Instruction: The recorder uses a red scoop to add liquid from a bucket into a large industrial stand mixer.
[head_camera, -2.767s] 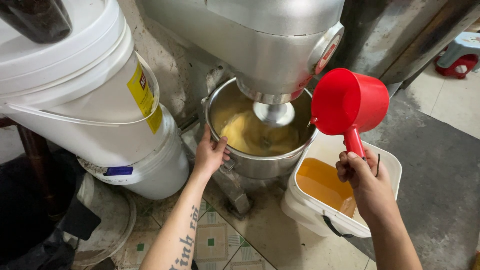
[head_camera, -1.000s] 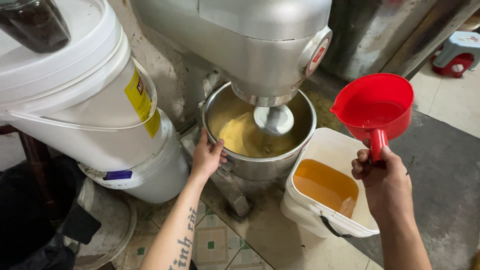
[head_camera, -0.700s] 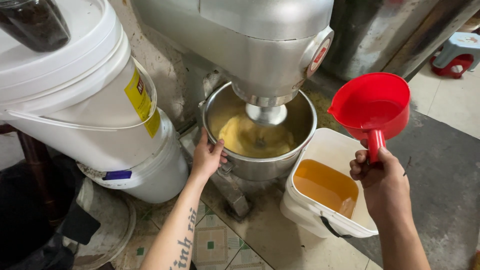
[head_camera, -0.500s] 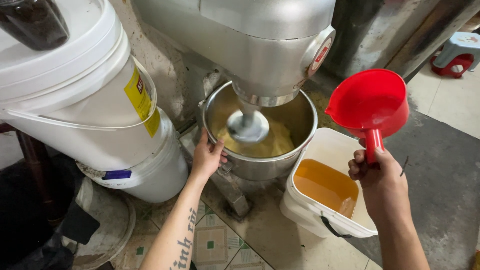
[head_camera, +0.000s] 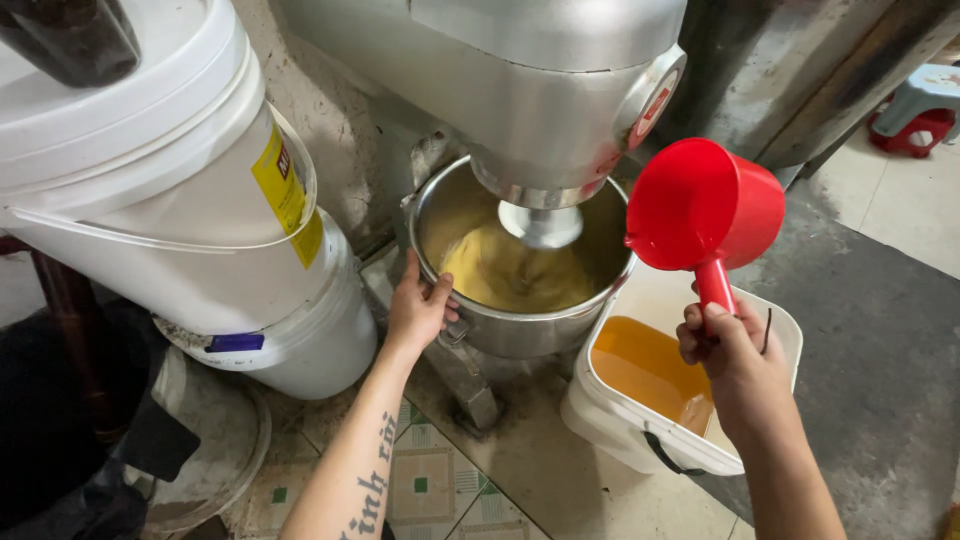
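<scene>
Mixer head (head_camera: 540, 90) hangs low over the bowl (head_camera: 520, 335), leaving only the front rim open; big white buckets (head_camera: 200, 230) crowd the left side.
</scene>
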